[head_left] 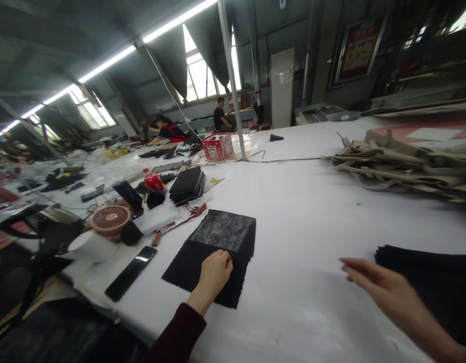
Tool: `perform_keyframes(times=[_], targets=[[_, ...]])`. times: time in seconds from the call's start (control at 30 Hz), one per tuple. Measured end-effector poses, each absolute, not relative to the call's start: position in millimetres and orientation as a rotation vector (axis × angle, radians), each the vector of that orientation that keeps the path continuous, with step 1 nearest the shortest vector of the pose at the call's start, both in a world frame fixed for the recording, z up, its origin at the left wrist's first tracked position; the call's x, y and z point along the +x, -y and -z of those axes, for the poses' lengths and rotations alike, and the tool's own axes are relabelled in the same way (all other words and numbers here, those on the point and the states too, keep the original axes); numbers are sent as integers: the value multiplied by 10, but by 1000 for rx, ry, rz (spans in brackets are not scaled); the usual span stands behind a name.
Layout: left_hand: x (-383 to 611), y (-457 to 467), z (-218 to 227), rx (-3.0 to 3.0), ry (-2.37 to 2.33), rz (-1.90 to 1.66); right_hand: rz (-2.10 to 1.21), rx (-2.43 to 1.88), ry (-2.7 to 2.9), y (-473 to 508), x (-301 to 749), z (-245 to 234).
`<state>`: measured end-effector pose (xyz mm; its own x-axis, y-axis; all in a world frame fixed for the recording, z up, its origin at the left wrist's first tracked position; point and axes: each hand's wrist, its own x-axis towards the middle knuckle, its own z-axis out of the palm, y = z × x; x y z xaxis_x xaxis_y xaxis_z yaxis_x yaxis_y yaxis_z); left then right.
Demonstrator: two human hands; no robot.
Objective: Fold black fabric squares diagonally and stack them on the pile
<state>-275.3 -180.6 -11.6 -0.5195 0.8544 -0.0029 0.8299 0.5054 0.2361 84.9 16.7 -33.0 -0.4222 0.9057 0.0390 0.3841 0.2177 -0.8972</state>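
Note:
A black fabric piece [197,264] lies flat on the white table [301,212], with a grey fuzzy interlining sheet [225,230] laid over its far half. My left hand [214,275] rests on the black piece near the grey sheet's near edge, fingers curled and pinched at the cloth. My right hand [372,285] hovers above the table with fingers stretched out, holding nothing, just left of a stack of black fabric pieces [433,285] at the right edge.
A phone [131,273] lies left of the cloth. Beyond it are a pink fan [111,219], a white roll [89,246], a red bottle [153,180] and a stack of black pieces [187,184]. Beige fabric [402,161] is piled far right. Other people work in the background.

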Motion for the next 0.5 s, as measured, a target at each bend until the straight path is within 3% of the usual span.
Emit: perform_keyframes(times=[0.17,0.3,0.5], targets=[[-2890,1827,146,1503,-2510,-490,-1264,-662,2339,649,-484,176],[-3025,1869,184,1489,-2357,-689,-974,-350,2603,905,-1119,223],[-3225,1878,222,1286,-2068,-1058,-664,-287,2775,885,-1417,367]])
